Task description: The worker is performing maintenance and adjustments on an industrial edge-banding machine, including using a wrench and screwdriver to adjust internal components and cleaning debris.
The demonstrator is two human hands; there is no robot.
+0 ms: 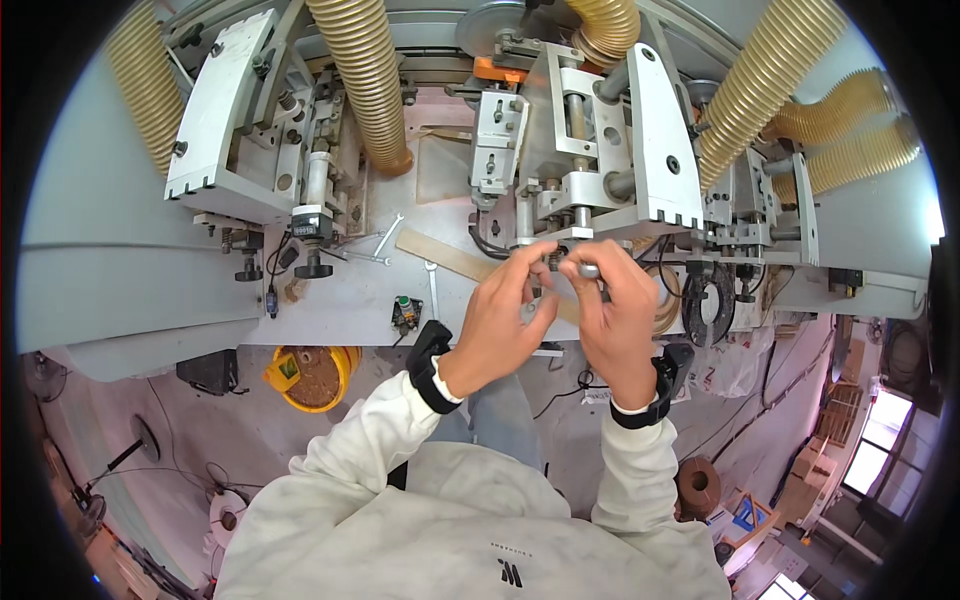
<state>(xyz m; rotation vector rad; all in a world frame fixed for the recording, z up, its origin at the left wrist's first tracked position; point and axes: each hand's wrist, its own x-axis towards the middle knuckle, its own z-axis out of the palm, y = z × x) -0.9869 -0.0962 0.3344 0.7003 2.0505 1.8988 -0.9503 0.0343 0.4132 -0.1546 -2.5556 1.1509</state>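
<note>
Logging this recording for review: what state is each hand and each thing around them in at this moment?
Left hand: raised, fingertips pinching a small metal part.
Right hand: raised, gripping a short metal rod.
Small metal part: held between both hands, below the machine head.
Wooden strip: flat on the machine bed.
Wrenches: lying loose, untouched.
Yellow bucket: on the floor, holding sawdust.

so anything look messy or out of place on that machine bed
A few loose things lie on the bed: two spanners left of the hands, and a wooden strip lying slantwise under them. Below on the floor, a yellow bucket holds brown sawdust. Both hands, left and right, pinch a small metal part.
</note>
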